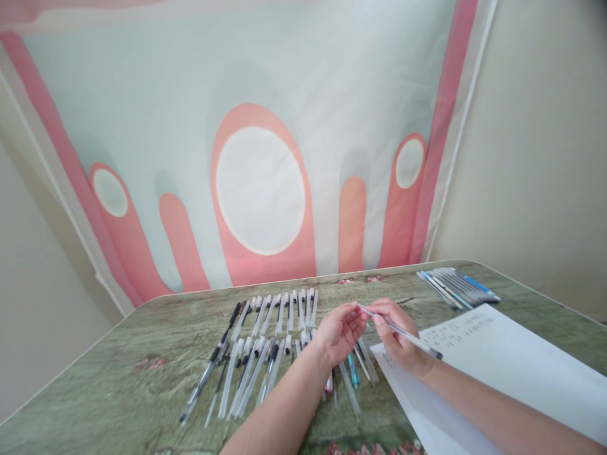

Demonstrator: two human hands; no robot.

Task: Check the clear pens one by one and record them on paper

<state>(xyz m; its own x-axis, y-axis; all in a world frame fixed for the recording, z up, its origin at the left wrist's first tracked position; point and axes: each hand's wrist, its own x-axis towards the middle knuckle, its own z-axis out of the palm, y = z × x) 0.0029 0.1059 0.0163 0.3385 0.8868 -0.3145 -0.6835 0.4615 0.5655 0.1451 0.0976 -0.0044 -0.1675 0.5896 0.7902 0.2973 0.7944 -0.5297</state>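
Observation:
Above the table, a clear-barrelled pen (411,338) slants from upper left to lower right, its dark end pointing right. My right hand (398,341) is closed on its barrel, thumb and fingers pinching near the left end. My left hand (339,335) faces palm up with its fingers curled, and its thumb and fingertips meet the pen's left tip. Below and left of my left hand lie several clear pen barrels with caps (246,379). A teal pen (353,371) lies under my wrists, partly among other pens.
Another row of pen parts (282,313) lies farther back. White paper with handwriting (502,366) covers the right side, under my right forearm. A bundle of slim refills or pens (458,287) rests at the back right. A patterned curtain (265,76) hangs behind the wood-patterned table (114,392).

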